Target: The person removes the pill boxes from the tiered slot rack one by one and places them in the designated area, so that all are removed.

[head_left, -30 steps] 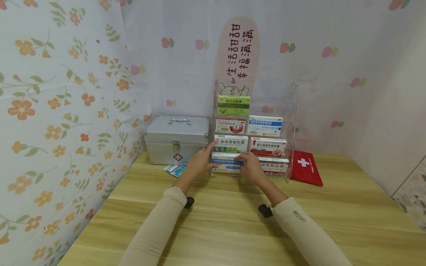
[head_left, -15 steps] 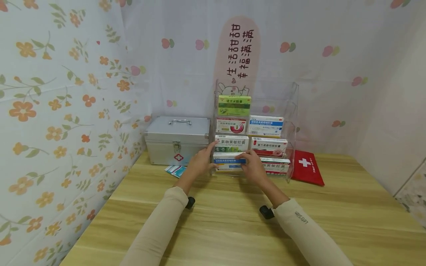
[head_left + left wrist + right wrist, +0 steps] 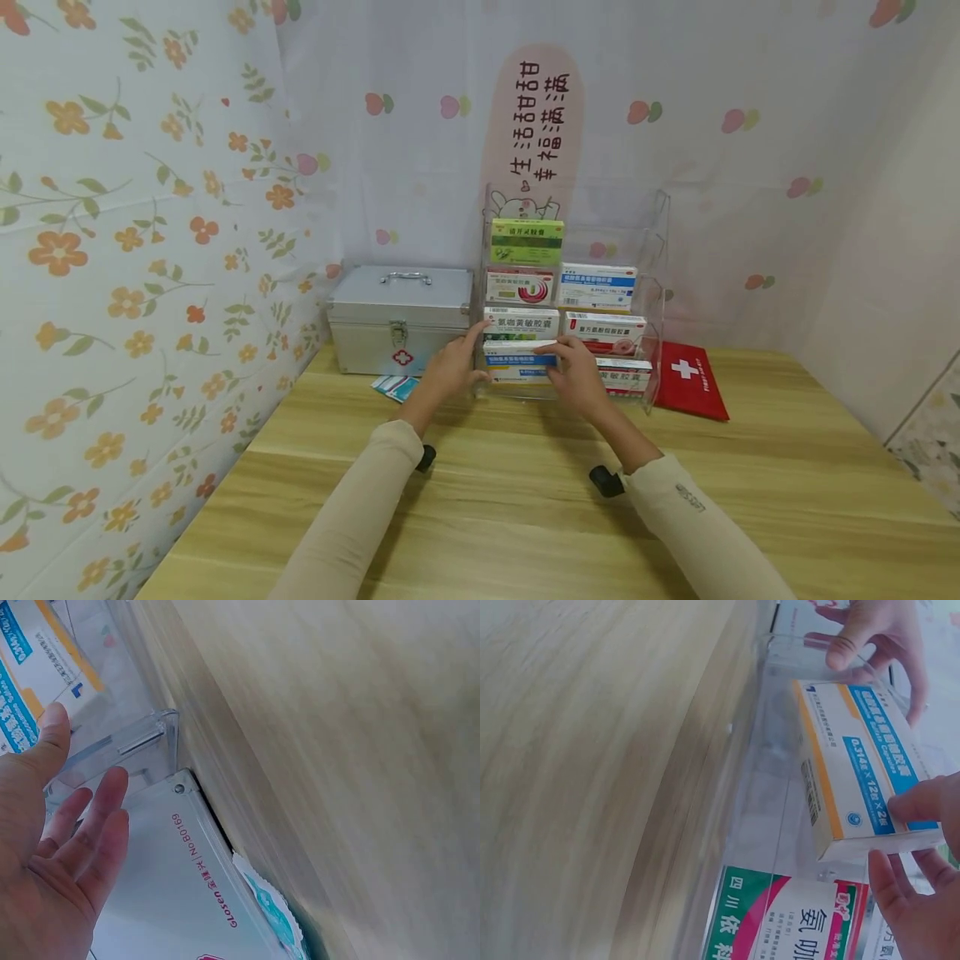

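Seven medicine boxes point(image 3: 520, 363) fill one acrylic rack point(image 3: 651, 250).

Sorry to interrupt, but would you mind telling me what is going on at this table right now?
A person is working at a clear acrylic rack of medicine boxes on a wooden table. The right hand pinches a white box with a blue stripe at the rack's bottom left slot. The left hand rests open against the rack's left side. A silver first-aid case stands to the left, a red pouch to the right.
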`<state>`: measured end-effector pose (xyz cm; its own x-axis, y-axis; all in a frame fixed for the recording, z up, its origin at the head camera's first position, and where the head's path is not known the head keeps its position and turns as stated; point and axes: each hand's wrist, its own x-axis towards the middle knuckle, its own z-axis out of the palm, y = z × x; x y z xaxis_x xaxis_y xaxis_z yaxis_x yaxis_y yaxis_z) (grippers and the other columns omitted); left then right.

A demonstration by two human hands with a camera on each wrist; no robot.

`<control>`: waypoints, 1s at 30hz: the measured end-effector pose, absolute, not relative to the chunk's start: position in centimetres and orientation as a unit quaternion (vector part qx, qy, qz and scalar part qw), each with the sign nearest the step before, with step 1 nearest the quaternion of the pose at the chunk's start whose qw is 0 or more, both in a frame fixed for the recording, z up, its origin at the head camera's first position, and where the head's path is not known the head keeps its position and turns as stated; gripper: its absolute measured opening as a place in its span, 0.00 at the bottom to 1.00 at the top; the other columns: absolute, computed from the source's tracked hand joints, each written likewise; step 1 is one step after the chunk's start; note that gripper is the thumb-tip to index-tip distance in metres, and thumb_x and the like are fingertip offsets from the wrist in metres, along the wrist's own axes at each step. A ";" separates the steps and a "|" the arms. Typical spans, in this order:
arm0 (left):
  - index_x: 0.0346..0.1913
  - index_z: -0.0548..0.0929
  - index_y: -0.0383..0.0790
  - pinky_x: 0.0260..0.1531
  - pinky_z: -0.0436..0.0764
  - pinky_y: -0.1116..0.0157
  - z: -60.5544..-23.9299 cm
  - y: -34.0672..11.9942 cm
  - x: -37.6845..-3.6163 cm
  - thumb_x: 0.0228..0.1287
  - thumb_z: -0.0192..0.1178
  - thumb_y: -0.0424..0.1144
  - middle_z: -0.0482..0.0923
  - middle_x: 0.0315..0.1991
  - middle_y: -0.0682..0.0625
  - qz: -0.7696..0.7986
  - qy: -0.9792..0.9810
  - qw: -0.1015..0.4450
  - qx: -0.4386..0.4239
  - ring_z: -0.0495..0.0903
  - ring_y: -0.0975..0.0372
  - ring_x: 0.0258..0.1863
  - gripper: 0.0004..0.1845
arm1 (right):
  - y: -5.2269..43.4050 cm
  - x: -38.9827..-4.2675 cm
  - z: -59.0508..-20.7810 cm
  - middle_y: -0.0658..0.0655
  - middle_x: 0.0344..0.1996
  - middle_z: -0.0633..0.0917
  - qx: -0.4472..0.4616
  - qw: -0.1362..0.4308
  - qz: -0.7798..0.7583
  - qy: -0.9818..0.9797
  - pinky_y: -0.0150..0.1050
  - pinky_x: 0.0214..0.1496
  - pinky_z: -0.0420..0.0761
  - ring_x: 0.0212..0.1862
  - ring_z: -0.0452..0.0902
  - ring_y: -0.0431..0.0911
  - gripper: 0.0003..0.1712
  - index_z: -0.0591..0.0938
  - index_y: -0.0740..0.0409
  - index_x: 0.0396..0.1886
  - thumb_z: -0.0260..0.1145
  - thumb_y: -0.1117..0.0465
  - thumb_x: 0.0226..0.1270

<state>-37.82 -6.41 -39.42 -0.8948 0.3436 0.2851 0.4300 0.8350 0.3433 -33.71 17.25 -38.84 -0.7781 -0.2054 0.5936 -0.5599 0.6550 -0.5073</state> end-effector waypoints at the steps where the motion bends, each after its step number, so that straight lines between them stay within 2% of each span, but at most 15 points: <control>1: 0.78 0.45 0.60 0.30 0.80 0.57 -39.5 -6.5 -37.8 0.54 0.72 0.52 0.79 0.51 0.40 -0.202 -0.951 0.110 -0.206 0.82 0.50 0.40 0.56 | 17.3 -33.6 -38.8 0.66 0.49 0.79 0.219 0.255 0.354 -0.873 0.49 0.40 0.75 0.51 0.76 0.60 0.17 0.88 0.61 0.45 0.64 0.78 0.58; 4: 0.78 0.45 0.59 0.29 0.80 0.57 -39.6 -6.6 -37.9 0.54 0.73 0.51 0.80 0.49 0.40 -0.202 -0.948 0.116 -0.214 0.82 0.50 0.38 0.56 | 17.5 -33.2 -38.6 0.67 0.50 0.79 0.218 0.262 0.355 -0.871 0.45 0.33 0.69 0.46 0.77 0.59 0.18 0.88 0.61 0.46 0.64 0.78 0.59; 7: 0.78 0.46 0.58 0.32 0.81 0.55 -39.6 -6.6 -38.0 0.54 0.74 0.50 0.80 0.51 0.39 -0.206 -0.946 0.116 -0.220 0.82 0.49 0.41 0.56 | 18.0 -32.7 -38.4 0.68 0.53 0.78 0.213 0.268 0.358 -0.869 0.42 0.29 0.67 0.39 0.78 0.57 0.18 0.87 0.61 0.47 0.64 0.77 0.59; 11: 0.78 0.47 0.58 0.34 0.82 0.53 -39.6 -6.5 -37.9 0.55 0.74 0.47 0.79 0.52 0.38 -0.214 -0.943 0.112 -0.228 0.82 0.47 0.44 0.55 | 18.9 -32.1 -38.2 0.67 0.54 0.78 0.209 0.279 0.358 -0.866 0.39 0.27 0.70 0.32 0.75 0.52 0.19 0.86 0.61 0.49 0.65 0.77 0.59; 19: 0.78 0.46 0.59 0.37 0.83 0.52 -39.4 -6.5 -37.9 0.56 0.74 0.45 0.77 0.57 0.37 -0.223 -0.943 0.107 -0.221 0.82 0.46 0.48 0.55 | 20.2 -31.0 -37.8 0.66 0.50 0.80 0.222 0.317 0.348 -0.854 0.36 0.30 0.78 0.40 0.79 0.54 0.19 0.86 0.62 0.49 0.67 0.76 0.57; 23: 0.78 0.46 0.58 0.36 0.82 0.53 -39.5 -6.5 -37.9 0.56 0.74 0.45 0.79 0.53 0.39 -0.219 -0.945 0.105 -0.221 0.82 0.48 0.44 0.55 | 20.8 -29.9 -37.7 0.63 0.49 0.80 0.211 0.316 0.359 -0.853 0.31 0.35 0.81 0.43 0.80 0.54 0.19 0.85 0.63 0.50 0.68 0.75 0.57; 26: 0.78 0.46 0.58 0.35 0.82 0.53 -39.4 -6.6 -37.9 0.55 0.74 0.45 0.79 0.49 0.40 -0.224 -0.943 0.105 -0.221 0.82 0.49 0.43 0.56 | 21.1 -29.1 -37.6 0.63 0.51 0.80 0.200 0.289 0.377 -0.857 0.31 0.37 0.82 0.44 0.81 0.54 0.20 0.84 0.62 0.52 0.70 0.73 0.58; 30: 0.78 0.47 0.57 0.36 0.81 0.54 -39.4 -6.5 -37.9 0.54 0.75 0.45 0.79 0.48 0.40 -0.229 -0.942 0.108 -0.222 0.81 0.49 0.42 0.56 | 21.6 -28.1 -37.7 0.62 0.54 0.80 0.179 0.225 0.414 -0.864 0.38 0.43 0.85 0.46 0.81 0.55 0.20 0.82 0.60 0.55 0.70 0.70 0.62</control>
